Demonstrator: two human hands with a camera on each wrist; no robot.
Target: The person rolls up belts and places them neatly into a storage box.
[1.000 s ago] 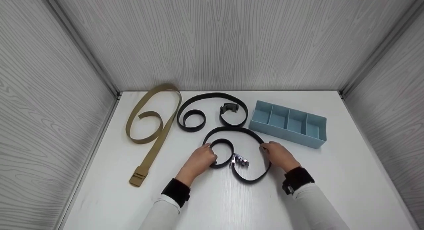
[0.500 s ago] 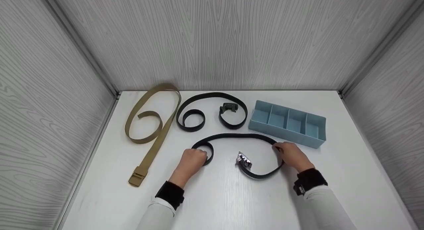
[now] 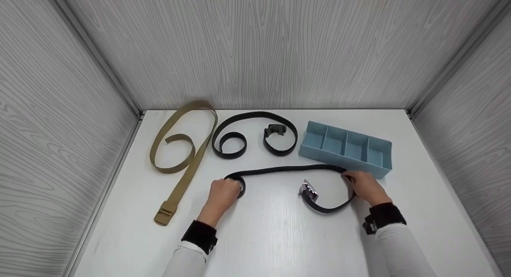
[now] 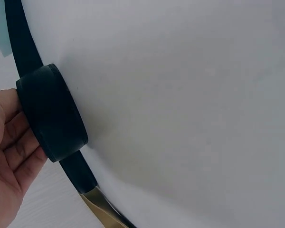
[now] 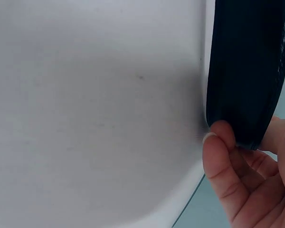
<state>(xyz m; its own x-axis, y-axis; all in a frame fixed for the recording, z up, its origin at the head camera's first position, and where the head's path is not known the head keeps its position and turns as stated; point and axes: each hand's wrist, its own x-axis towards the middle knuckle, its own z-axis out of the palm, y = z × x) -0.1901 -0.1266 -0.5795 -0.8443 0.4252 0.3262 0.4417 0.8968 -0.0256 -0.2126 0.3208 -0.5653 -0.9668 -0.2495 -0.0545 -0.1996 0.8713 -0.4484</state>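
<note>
At about nine o'clock on the white desk (image 3: 259, 237), a tan webbing belt (image 3: 183, 149) is lying in a loose loop, its buckle end trailing toward seven o'clock. Just right of it, at eleven to twelve o'clock, a second black belt with a dark plastic buckle (image 3: 255, 135) is sitting curled in two coils, well apart from my hands.

I am working on the black belt with the shiny metal buckle (image 3: 287, 170), which is stretching across the middle of the desk, roughly from nine to three o'clock in front of me. My left hand (image 3: 221, 195) is curling its fingers round the belt's rolled left end; the left wrist view is showing that tight roll (image 4: 52, 114) resting against my fingertips (image 4: 19, 142). The strap is running rightward from there and then looping back toward me, with the metal buckle (image 3: 309, 190) lying at about five o'clock of the strap's middle, between my hands.

My right hand (image 3: 365, 187) is pinching the strap at the bend of that loop, thumb on one face and fingers on the other. Just beyond this hand, at one o'clock, a pale blue divided tray (image 3: 347, 163) is standing, with the strap passing just beside its near wall.
</note>
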